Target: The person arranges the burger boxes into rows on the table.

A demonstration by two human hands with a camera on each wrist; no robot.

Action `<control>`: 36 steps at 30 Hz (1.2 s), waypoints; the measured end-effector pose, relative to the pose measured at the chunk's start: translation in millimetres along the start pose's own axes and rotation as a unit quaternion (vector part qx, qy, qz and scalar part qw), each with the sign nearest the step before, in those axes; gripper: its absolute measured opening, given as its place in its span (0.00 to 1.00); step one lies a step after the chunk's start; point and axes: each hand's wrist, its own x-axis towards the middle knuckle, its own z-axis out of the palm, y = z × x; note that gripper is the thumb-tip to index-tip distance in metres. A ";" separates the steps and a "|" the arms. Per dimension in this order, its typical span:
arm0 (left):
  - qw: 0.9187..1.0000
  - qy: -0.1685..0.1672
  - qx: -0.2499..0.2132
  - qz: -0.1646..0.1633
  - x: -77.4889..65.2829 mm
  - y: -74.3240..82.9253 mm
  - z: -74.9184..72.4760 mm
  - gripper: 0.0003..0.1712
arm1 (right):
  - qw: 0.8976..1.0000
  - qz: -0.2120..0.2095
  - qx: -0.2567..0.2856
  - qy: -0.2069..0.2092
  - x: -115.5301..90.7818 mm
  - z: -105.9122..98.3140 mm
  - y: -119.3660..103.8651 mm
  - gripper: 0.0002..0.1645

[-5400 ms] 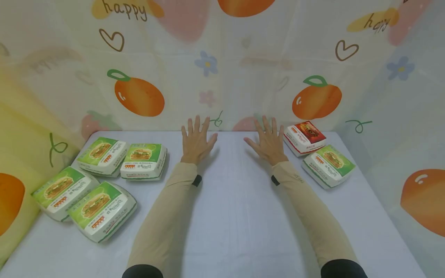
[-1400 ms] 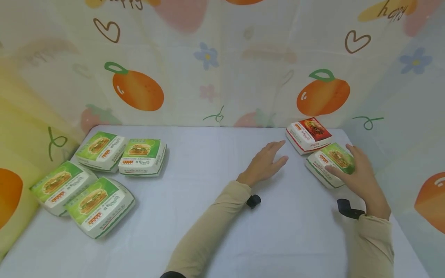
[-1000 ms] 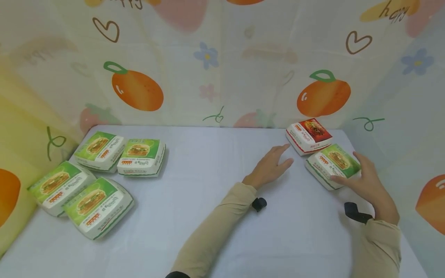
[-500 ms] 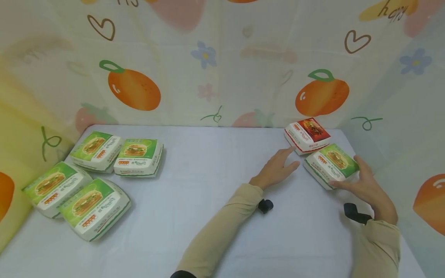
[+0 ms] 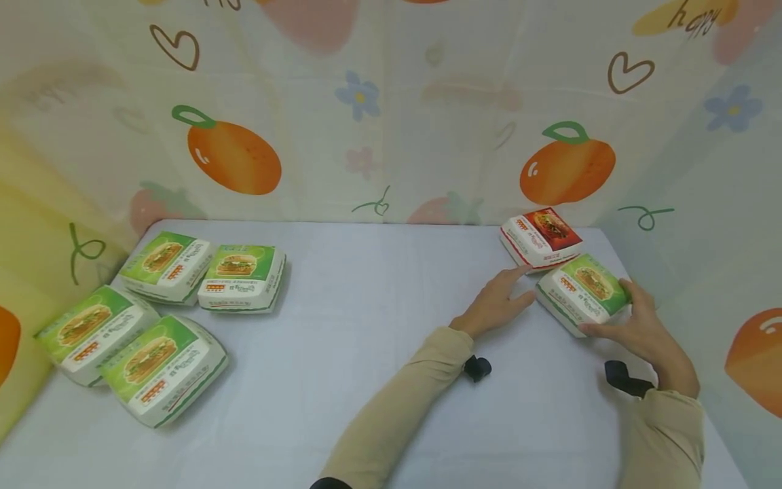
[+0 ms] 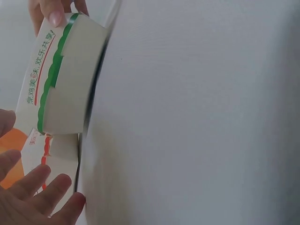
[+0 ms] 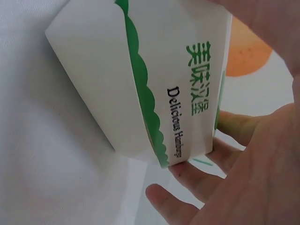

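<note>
At the right of the table my right hand (image 5: 650,333) grips a green-and-white hamburger box (image 5: 585,288), thumb on its near corner and fingers at its right side. The right wrist view shows the fingertips (image 7: 197,183) against the box's end. My left hand (image 5: 496,302), its fingers relaxed, is just left of the boxes; in the left wrist view its fingers (image 6: 56,190) are spread and hold nothing. Whether they touch a box I cannot tell. Behind the green box, close against it, lies a red-and-white hamburger box (image 5: 540,238).
Several more green-and-white hamburger boxes lie at the left: one at the back (image 5: 166,267), one beside it (image 5: 242,278), and others nearer the front (image 5: 163,370). A white cloth covers the table (image 5: 342,353). A printed curtain (image 5: 415,136) stands behind and along both sides.
Both hands have left their spread pose at the table's middle. The right hand has closed on the green box. The left hand has moved right, up to the boxes.
</note>
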 end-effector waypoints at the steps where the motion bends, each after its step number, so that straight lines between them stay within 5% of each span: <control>1: 1.000 0.000 0.000 0.002 0.8 -0.4 1.4 0.33 | 1.000 -0.002 -0.002 -0.003 -0.1 -0.4 0.3 0.76; 14: 0.999 -0.020 0.001 0.051 5.6 2.3 13.0 0.30 | 1.000 0.003 0.007 -0.015 -2.5 -0.5 1.7 0.77; 36: 0.999 -0.019 -0.014 0.030 -7.3 -0.3 1.9 0.28 | 0.998 -0.005 0.006 -0.068 -7.0 1.5 -7.8 0.79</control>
